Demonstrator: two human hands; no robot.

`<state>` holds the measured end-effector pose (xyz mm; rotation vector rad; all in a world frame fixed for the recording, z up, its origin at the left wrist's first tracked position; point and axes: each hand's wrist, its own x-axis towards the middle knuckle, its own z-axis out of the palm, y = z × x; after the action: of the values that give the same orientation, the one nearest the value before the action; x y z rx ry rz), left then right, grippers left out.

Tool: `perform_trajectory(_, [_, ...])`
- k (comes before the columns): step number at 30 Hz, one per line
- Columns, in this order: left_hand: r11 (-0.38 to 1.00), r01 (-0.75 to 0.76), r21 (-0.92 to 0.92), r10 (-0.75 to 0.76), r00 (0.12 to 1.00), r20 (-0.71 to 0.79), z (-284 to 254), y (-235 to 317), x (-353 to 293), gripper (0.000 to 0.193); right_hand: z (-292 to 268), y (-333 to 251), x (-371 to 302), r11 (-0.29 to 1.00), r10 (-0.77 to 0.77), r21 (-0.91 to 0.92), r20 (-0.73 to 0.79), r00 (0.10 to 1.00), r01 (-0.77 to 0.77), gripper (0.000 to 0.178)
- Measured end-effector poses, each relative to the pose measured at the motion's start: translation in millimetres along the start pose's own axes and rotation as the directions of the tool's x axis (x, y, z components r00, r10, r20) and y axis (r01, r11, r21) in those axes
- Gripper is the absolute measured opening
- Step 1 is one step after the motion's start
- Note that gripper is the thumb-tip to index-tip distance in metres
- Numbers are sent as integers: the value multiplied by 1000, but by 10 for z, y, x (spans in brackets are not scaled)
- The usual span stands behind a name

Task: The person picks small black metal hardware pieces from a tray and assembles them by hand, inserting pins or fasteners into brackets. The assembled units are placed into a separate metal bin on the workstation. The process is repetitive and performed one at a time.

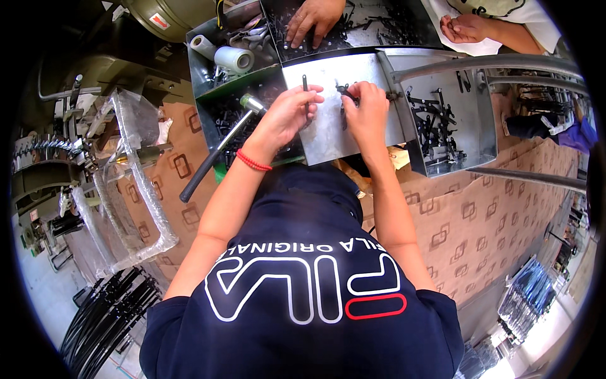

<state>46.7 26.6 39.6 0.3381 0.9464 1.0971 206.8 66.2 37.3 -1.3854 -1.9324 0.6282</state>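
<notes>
My left hand (pixel 289 115) pinches a slim black metal strip (pixel 305 83) with a hole near its top end, held upright. To its right, my right hand (pixel 368 112) is closed on a small black metal part (pixel 346 93), partly hidden by the fingers. Both hands are over a bare silver metal plate (pixel 328 142). A hammer (pixel 218 153) with a black grip lies slanted across a green bin (pixel 278 74) of black parts, beside my left wrist. Past my right hand, a grey metal tray (pixel 486 136) holds several black strips (pixel 432 114).
Across the plate, a co-worker's hand (pixel 315 22) rests among black parts in a dark tray (pixel 385 39); another hand (pixel 466 28) shows at top right. White film rolls (pixel 233 59) sit in the upper-left bin. Bent metal tubes (pixel 492 63) pass the right tray. A plastic-wrapped frame (pixel 142 183) stands left.
</notes>
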Motion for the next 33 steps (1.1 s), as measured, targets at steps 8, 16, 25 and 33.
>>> perform_trajectory(8, [976, 202, -76, -194, 976, 97, 251, 72, -89, 29, -491, -216, 93, 943, -323, 1, 229, 918, 332, 11])
perform_trajectory(16, [960, -68, 272, 37, 992, 119, 327, 140, -146, 21, -355, -126, 35, 835, 57, 547, 24, 998, -60, 17])
perform_trajectory(25, [759, -314, 570, 342, 938, 61, 323, 39, -132, 20, -257, -108, 50, 592, 381, 708, 174, 908, -385, 33])
perform_trajectory(33, [671, -310, 673, 381, 923, 45, 424, -31, -72, 17, -233, -160, -35, 412, 385, 744, 382, 840, -527, 27])
